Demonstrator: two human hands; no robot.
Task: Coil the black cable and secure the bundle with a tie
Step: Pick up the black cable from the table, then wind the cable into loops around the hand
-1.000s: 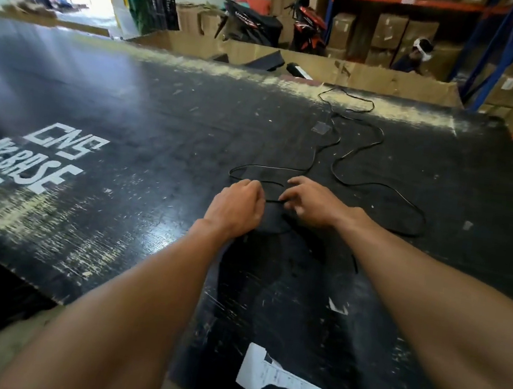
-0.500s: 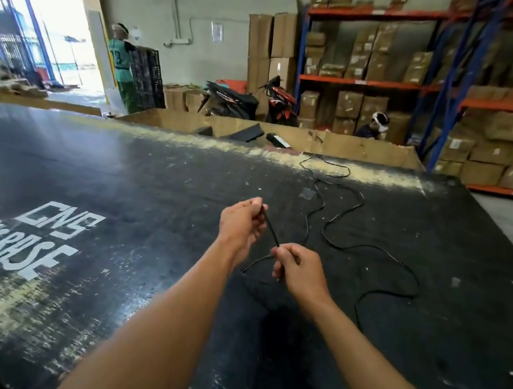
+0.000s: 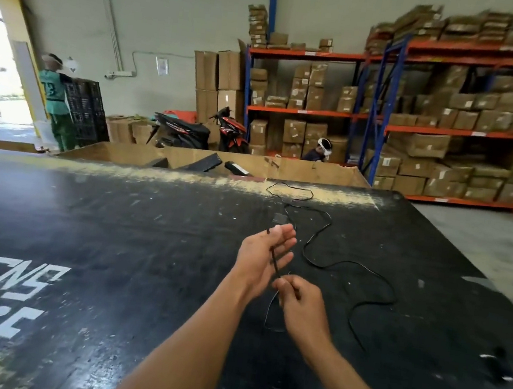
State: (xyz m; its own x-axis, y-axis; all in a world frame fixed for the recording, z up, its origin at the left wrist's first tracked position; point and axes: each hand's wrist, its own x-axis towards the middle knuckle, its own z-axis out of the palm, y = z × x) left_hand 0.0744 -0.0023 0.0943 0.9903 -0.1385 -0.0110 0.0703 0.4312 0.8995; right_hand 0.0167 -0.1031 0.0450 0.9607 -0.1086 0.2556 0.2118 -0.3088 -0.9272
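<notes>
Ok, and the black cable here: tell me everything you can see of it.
The black cable is thin, flexible and dark, likely rubber-sheathed, and entirely uncoiled. One end lies across the open palm of the left hand, its tip near the fingers; the right hand pinches it just below. A short loop droops under the right hand. The rest snakes in loose curves over the black table to its far edge. No tie is visible on it.

1. The black cable (image 3: pixel 341 263) is thin and mostly uncoiled, snaking in loose bends toward the far edge of the dark surface (image 3: pixel 117 226).
2. Its near end is lifted, with a short loop hanging below.
</notes>
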